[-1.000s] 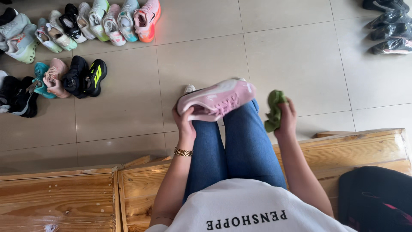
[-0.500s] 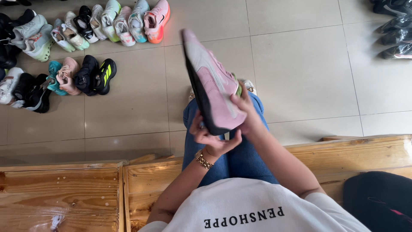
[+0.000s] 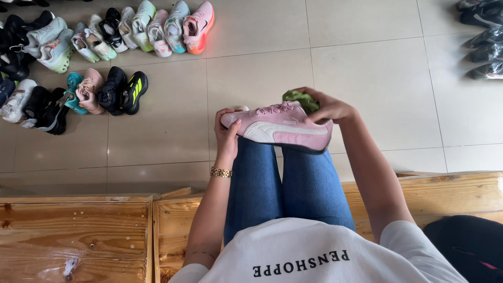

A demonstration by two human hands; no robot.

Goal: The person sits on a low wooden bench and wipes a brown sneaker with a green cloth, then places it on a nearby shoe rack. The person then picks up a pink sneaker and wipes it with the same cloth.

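A pink sneaker with a white side stripe [image 3: 277, 128] lies on its side above my knees, toe to the left. My left hand [image 3: 226, 135] grips its toe end. At the heel end, my right hand [image 3: 327, 107] holds a green cloth [image 3: 299, 99] against the shoe's upper edge. My legs in blue jeans [image 3: 285, 183] stretch out under the shoe.
Rows of many-coloured sneakers [image 3: 136, 26] line the tiled floor at the upper left, and dark shoes [image 3: 484, 39] sit at the upper right. I sit on a wooden bench [image 3: 73, 236]. A black bag [image 3: 466, 246] rests at the lower right.
The shoe has swung from sole-up and pointing away to lying sideways across my knees. My right hand has moved to the heel with the green cloth.
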